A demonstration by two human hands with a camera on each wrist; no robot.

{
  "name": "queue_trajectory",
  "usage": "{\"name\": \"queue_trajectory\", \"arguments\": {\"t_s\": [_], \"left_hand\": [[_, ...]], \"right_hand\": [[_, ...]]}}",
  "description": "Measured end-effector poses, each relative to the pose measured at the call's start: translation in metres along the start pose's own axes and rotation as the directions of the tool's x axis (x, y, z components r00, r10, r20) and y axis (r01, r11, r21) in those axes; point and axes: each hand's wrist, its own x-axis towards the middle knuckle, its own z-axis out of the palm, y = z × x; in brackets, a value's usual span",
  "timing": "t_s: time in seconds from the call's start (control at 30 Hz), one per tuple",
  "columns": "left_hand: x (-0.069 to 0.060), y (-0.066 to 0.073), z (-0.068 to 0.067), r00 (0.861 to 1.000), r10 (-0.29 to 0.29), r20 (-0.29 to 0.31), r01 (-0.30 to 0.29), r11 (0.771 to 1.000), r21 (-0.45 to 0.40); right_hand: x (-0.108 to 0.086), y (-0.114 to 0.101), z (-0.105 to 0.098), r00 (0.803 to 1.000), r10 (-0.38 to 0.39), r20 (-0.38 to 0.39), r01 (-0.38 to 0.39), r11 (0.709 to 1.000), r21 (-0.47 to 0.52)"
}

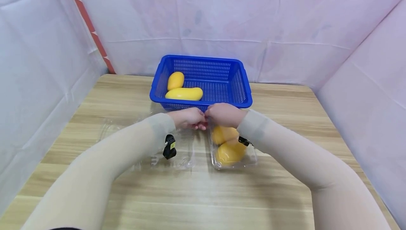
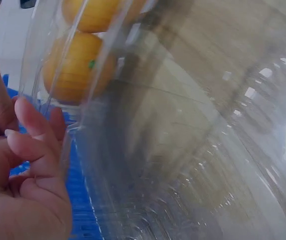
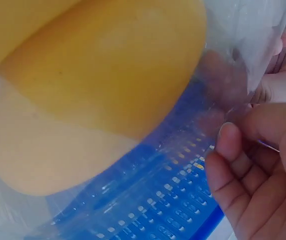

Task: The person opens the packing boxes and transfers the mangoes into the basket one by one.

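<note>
A clear plastic clamshell container (image 1: 219, 165) lies on the table with two orange-yellow fruits (image 1: 231, 151) in its right half. Its transparent lid (image 1: 187, 159) spreads to the left, under the left forearm. The left hand (image 1: 189, 116) is at the container's far edge, fingers curled by the rim in the left wrist view. Beside it, almost touching, the right hand (image 1: 224, 114) has thumb and fingers at the same edge; in the right wrist view its fingers (image 3: 230, 145) bend at the clear plastic. Whether either hand pinches the rim is partly hidden.
Just behind the hands stands a blue perforated basket (image 1: 203, 104) holding a yellow elongated fruit (image 1: 184, 94) and a smaller yellow-orange one (image 1: 176, 81) at its left end. White cloth walls (image 1: 222, 18) enclose the wooden table (image 1: 203, 198) at the back and sides.
</note>
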Motion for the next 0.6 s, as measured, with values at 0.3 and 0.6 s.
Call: {"name": "queue_trajectory", "arguments": {"t_s": [0.3,0.6], "left_hand": [[-0.003,-0.0015,-0.0014,0.998,0.008,0.056,-0.008,1.0,0.0],[-0.0018,-0.0024,0.0045,0.996,0.054,0.072,-0.058,0.997,0.043]], "right_hand": [[0.0013,-0.0024,-0.0029,0.999,-0.024,-0.027,0.025,0.999,0.043],[0.0008,-0.0016,-0.003,1.0,-0.015,-0.001,0.015,0.999,0.047]]}}
